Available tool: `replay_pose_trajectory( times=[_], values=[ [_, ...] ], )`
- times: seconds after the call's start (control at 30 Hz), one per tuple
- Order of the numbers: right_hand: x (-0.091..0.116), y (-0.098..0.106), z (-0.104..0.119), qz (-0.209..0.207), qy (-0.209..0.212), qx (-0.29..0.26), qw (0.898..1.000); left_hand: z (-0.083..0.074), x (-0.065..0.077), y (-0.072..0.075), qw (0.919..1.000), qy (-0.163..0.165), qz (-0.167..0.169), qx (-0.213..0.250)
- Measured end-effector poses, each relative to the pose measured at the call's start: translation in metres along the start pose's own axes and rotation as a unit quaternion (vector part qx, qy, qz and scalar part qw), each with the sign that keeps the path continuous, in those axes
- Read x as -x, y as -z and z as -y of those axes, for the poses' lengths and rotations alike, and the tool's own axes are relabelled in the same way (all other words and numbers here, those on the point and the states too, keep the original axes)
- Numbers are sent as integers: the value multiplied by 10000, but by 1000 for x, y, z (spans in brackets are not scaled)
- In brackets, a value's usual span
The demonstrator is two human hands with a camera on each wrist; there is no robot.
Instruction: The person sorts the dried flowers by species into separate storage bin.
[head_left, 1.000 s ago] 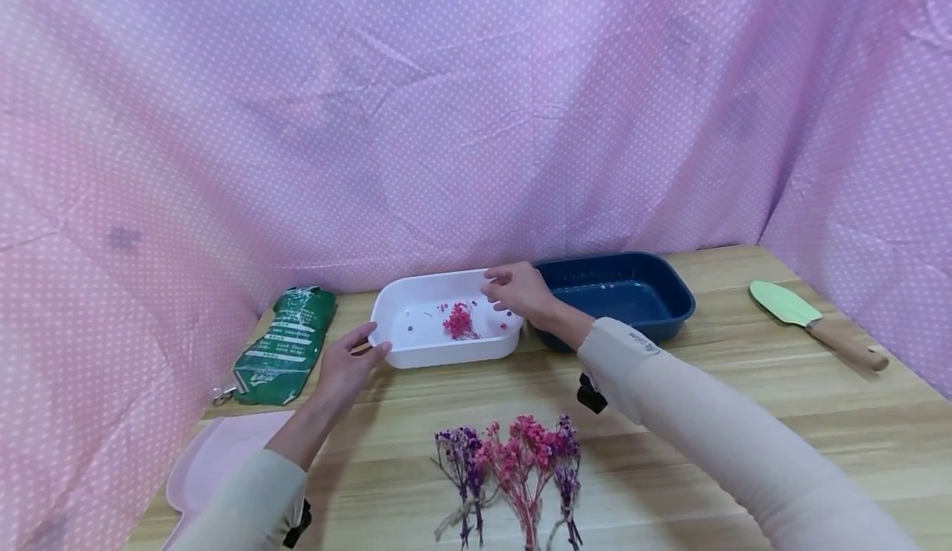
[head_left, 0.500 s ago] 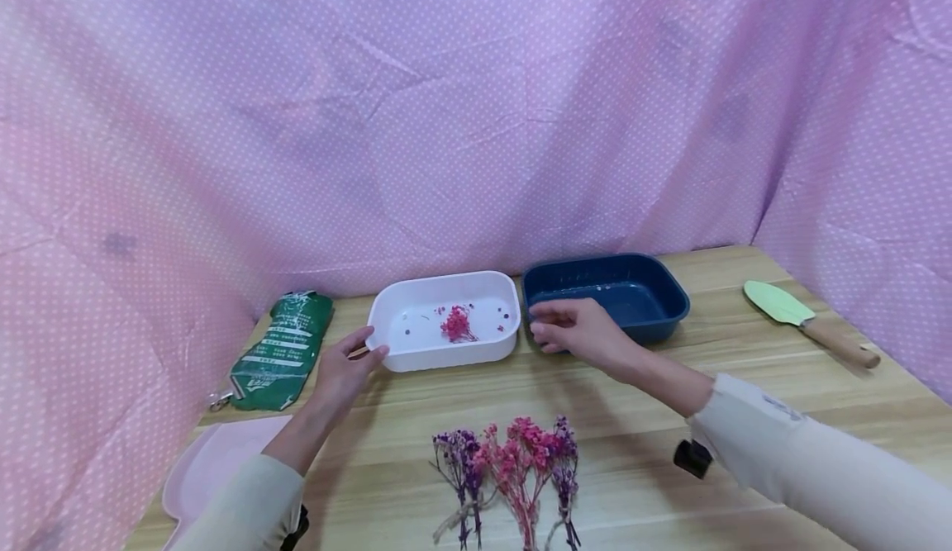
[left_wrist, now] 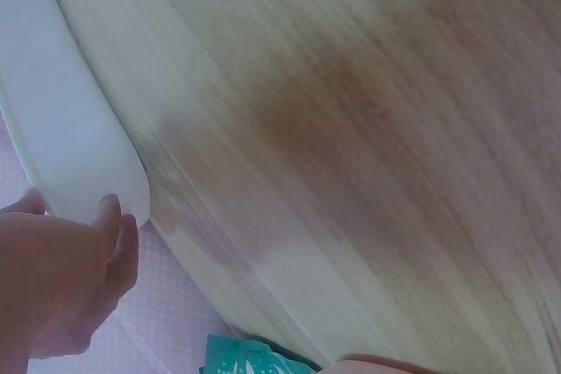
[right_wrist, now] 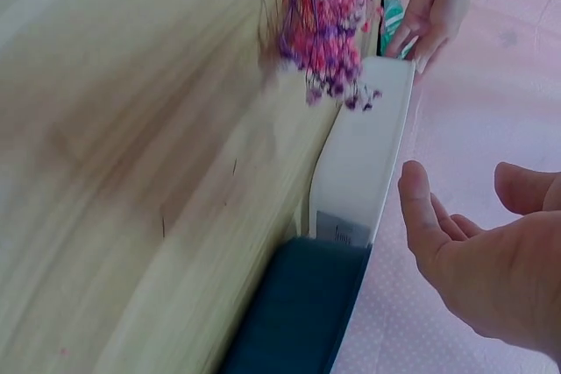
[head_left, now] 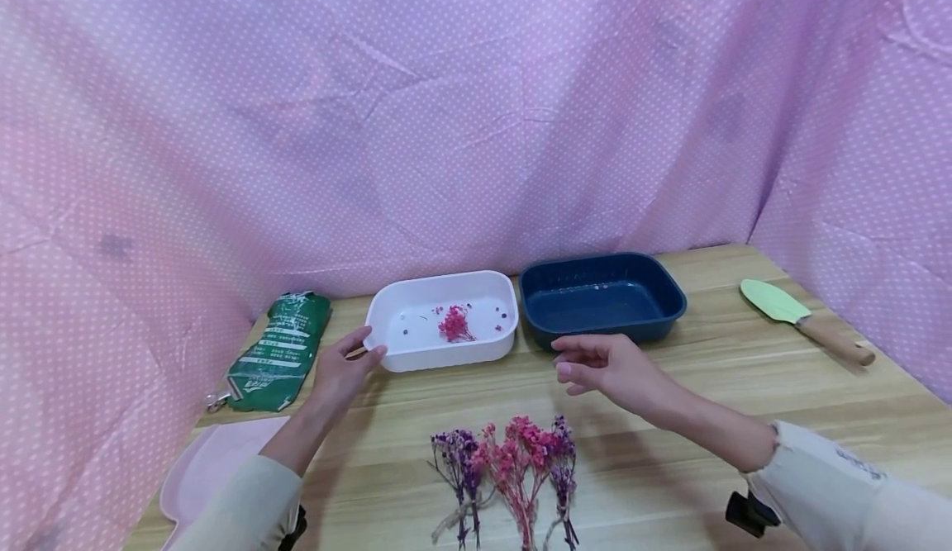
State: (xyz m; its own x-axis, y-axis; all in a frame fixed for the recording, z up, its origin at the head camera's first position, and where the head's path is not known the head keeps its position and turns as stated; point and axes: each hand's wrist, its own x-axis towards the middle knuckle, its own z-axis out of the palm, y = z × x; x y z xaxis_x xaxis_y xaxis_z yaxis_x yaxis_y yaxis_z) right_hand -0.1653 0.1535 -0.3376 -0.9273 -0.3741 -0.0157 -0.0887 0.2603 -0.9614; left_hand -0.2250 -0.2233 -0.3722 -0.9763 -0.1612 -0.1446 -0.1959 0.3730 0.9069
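A white rectangular tub (head_left: 439, 357) stands at the back of the table, a sprig of pink dried flowers (head_left: 455, 325) and small loose bits on its floor. My left hand (head_left: 344, 373) holds its left corner, thumb at the front wall and fingers at the end; the left wrist view also shows the fingertips at the white wall. My right hand (head_left: 621, 373), fingers loosely bent and apart from the thumb, hangs over the table just in front of a dark blue tub (head_left: 602, 299). Nothing shows between its fingers.
Tied bunches of pink and purple dried flowers (head_left: 513, 464) lie at the front middle. At left are a green printed bag (head_left: 278, 353) and a pale pink flat piece (head_left: 219, 460). A green trowel (head_left: 806, 320) with wooden handle lies at right. Pink dotted cloth (head_left: 446, 121) hangs behind.
My right hand has drawn back from above the white tub's right end, rightward and toward me past the blue tub. My left hand has stayed at the white tub's corner.
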Motion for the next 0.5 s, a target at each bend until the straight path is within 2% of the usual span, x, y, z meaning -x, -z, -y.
replay_pose_trajectory(
  times=[0.3, 0.5],
  values=[
    [12, -20, -6, 415, 58, -431, 9982, 1, 0, 1, 9999, -99, 43, 10],
    [21, -37, -10, 711, -85, -737, 9947, 2, 0, 1, 9999, -136, 68, -21]
  ],
)
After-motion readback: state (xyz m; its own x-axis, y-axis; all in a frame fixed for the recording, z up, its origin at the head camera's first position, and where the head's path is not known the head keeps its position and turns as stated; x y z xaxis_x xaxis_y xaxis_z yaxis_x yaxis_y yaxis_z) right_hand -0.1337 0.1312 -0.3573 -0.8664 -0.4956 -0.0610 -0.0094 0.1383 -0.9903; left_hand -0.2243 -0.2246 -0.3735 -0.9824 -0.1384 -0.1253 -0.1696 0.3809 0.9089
